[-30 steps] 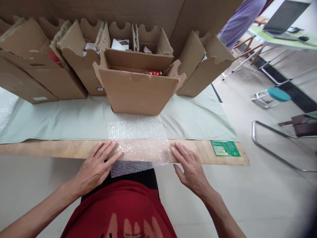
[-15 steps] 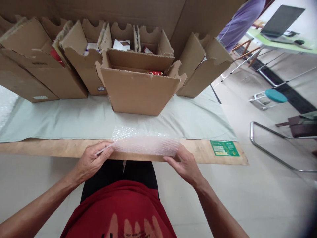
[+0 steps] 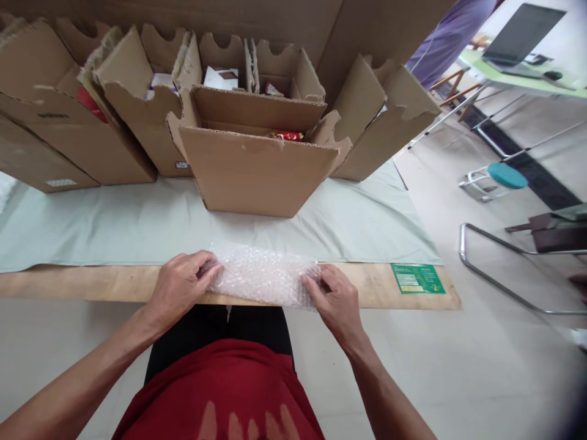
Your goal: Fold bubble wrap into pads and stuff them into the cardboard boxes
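A strip of clear bubble wrap [image 3: 263,278] stretches between my hands at the table's front edge. My left hand [image 3: 181,284] pinches its left end between thumb and curled fingers. The right end is gripped by my right hand [image 3: 334,299] in the same way, thumb on top. The wrap looks folded over in layers; whether anything lies inside it, I cannot tell. Just beyond it stands an open cardboard box [image 3: 263,168] with a red-wrapped item [image 3: 288,135] inside.
Several more open cardboard boxes [image 3: 137,110] line the back of the pale green cloth [image 3: 137,226]. A green printed card [image 3: 417,278] lies on the wooden edge at right. Beyond the table are a teal stool [image 3: 507,175], a metal frame [image 3: 499,275] and a laptop [image 3: 523,36]. A person's purple clothing [image 3: 440,46] shows behind.
The bubble wrap's near edge has been folded and flattened down, and it now spans a narrower width. Both hands have turned over its ends, with my right hand shifting slightly lower.
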